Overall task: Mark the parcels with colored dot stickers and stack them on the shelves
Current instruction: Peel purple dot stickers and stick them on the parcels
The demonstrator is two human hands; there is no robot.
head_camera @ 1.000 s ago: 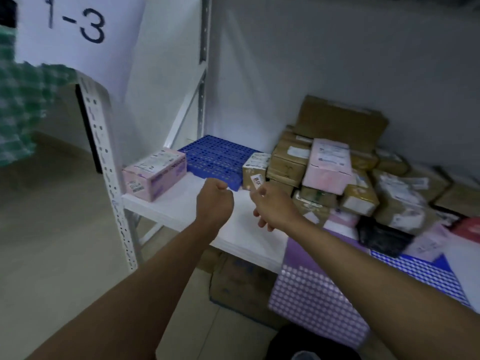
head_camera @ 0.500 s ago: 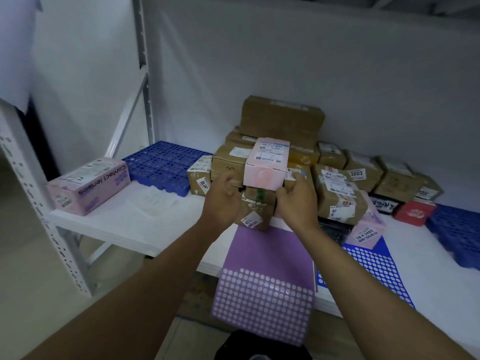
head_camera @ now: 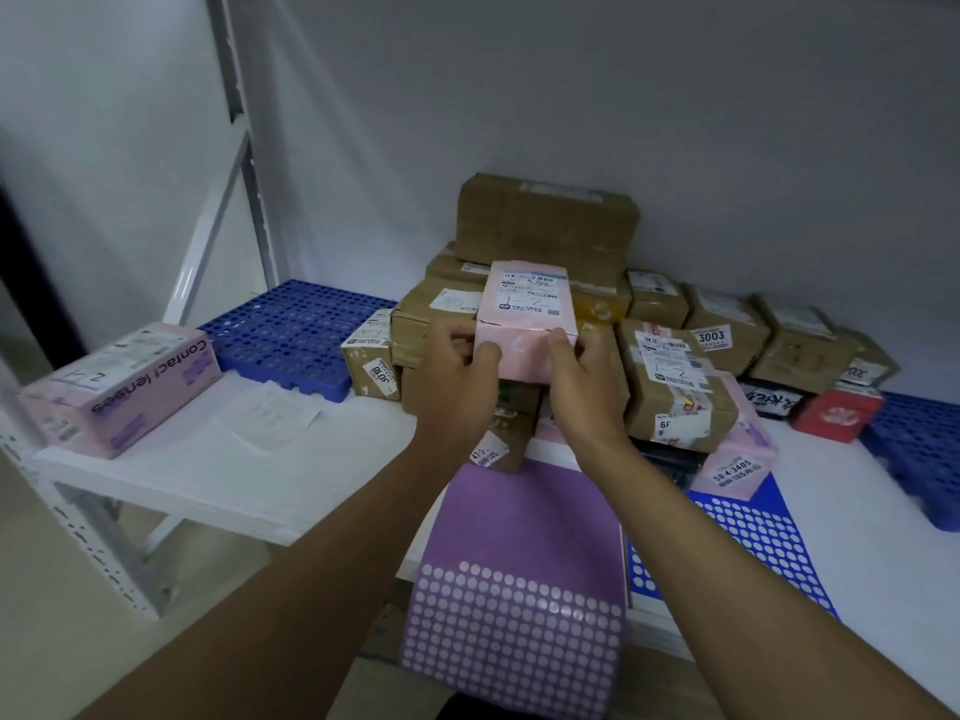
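Pink parcel (head_camera: pixel 524 324) sits on top of the brown box pile (head_camera: pixel 545 226), gripped at its near end by both hands — left hand (head_camera: pixel 452 376) curled on the left corner, right hand (head_camera: pixel 582 381) on the right. Two sticker sheets hang over the shelf (head_camera: pixel 208 475) front edge: one purple (head_camera: pixel 519 579), one blue (head_camera: pixel 753 543). Two blue grid mats (head_camera: pixel 291 335), one at each side. One pink contact lens box (head_camera: pixel 119 387) sits alone at the left edge, with bare shelf between it and the pile.

Both arms stretched forward; left hand (head_camera: pixel 451 371) and right hand (head_camera: pixel 586 379) curled, gripping pink parcel (head_camera: pixel 525 319) between them.
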